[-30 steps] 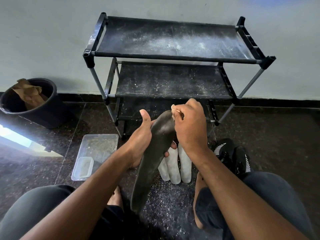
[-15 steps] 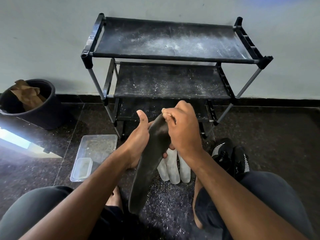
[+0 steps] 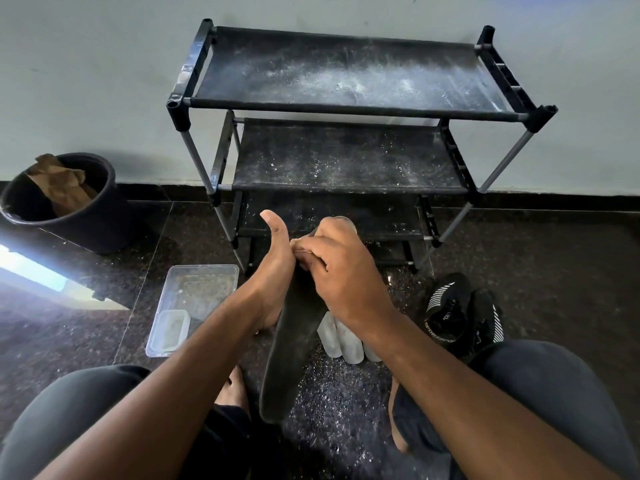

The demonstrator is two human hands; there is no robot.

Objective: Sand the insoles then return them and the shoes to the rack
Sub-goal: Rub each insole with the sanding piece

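The rack [image 3: 346, 109] is black with grey poles, its shelves dusted white. Before it, the dark grey insole [image 3: 294, 341] hangs over 3 white insoles [image 3: 341, 341]; right of the rack sit black shoes [image 3: 460, 317] with white stripes, left a black bucket [image 3: 86, 220] holding brown paper [image 3: 60, 185].

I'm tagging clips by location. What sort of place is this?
Probably a home entryway or utility corner: a black shoe rack against a plain wall, black shoes on the dark polished stone floor, and a black bin beside it.

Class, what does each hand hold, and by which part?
Left hand grips the dark insole near its upper end; right hand pinches something small against it, too hidden to identify.
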